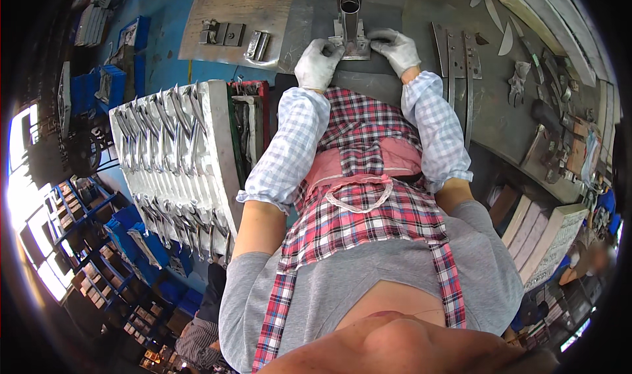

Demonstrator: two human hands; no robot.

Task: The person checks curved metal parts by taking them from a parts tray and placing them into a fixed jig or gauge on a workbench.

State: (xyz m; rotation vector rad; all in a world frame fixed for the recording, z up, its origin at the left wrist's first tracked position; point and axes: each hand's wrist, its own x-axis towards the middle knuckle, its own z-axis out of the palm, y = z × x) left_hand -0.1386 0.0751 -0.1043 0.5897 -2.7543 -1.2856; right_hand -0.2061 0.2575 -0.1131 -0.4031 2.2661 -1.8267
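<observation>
A metal fixture point(356, 48) with a flat base stands at the far middle of the bench, below a press-like steel column with a round ring point(350, 2). My left hand point(317, 64), in a white glove with greyed fingertips, is closed at the left edge of the fixture's base. On the other side, my right hand point(397, 50), also gloved, has its thumb and fingers bent together beside the base. Whatever the fingertips of either hand pinch is too small or hidden to make out.
To my left stands a white tray point(219, 150) with rows of shiny curved metal parts. Small metal blocks point(258, 46) lie on a wooden board point(197, 31). Long steel strips point(468, 78), a crumpled glove point(519, 81) and thin blades point(505, 39) lie right. Other people sit further off.
</observation>
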